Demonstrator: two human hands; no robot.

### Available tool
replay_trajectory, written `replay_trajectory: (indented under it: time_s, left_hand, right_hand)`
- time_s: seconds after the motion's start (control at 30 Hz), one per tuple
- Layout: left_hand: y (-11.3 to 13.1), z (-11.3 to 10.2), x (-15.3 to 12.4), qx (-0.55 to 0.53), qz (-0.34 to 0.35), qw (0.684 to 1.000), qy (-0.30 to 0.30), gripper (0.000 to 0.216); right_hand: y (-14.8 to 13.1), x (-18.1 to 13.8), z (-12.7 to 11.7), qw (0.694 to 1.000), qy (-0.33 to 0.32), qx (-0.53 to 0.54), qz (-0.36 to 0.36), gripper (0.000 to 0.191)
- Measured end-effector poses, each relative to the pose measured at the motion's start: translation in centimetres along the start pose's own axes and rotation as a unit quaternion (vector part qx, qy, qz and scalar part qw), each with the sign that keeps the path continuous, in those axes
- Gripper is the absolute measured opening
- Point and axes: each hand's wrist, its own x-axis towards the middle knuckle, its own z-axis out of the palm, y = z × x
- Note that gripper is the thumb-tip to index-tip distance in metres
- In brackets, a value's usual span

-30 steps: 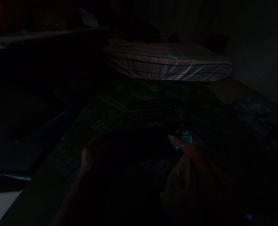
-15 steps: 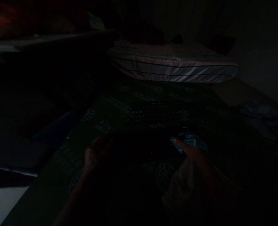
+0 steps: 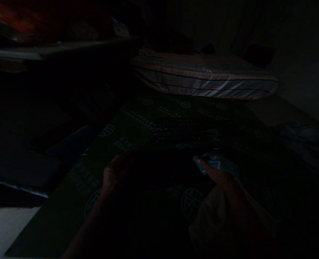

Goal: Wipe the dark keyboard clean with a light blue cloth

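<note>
The right hand [image 3: 220, 175] has a blue cloth [image 3: 224, 163] in its grip over a dark object [image 3: 164, 165], edges lost in shadow, on the green surface [image 3: 54, 216]; the left hand's [image 3: 117, 171] grip is too dark to tell.

You see near-darkness: weak sheen on the mattress [image 3: 191, 81] at one o'clock, a pale patch [image 3: 8, 228] at eight, black shadow between your left hand [image 3: 116, 171] and right hand [image 3: 217, 175].
</note>
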Motion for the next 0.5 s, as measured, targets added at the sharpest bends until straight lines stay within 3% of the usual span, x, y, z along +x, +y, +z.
replay_trajectory:
  time_s: [0.17, 0.33, 0.5]
  left_hand:
    - [0.3, -0.2, -0.2, 0.004, 0.003, 1.0, -0.003, 0.047]
    - [0.2, -0.1, -0.1, 0.015, 0.003, 1.0, -0.004, 0.049]
    - [-0.2, 0.2, -0.3, -0.002, 0.013, 1.0, -0.002, 0.049]
  right_hand:
    - [0.3, 0.0, 0.2, 0.998, 0.036, -0.035, -0.026, 0.039]
    - [-0.3, 0.0, 0.5, 0.997, 0.012, -0.05, -0.054, 0.036]
    - [-0.9, 0.4, 0.3, 0.999, 0.022, -0.008, -0.036, 0.038]
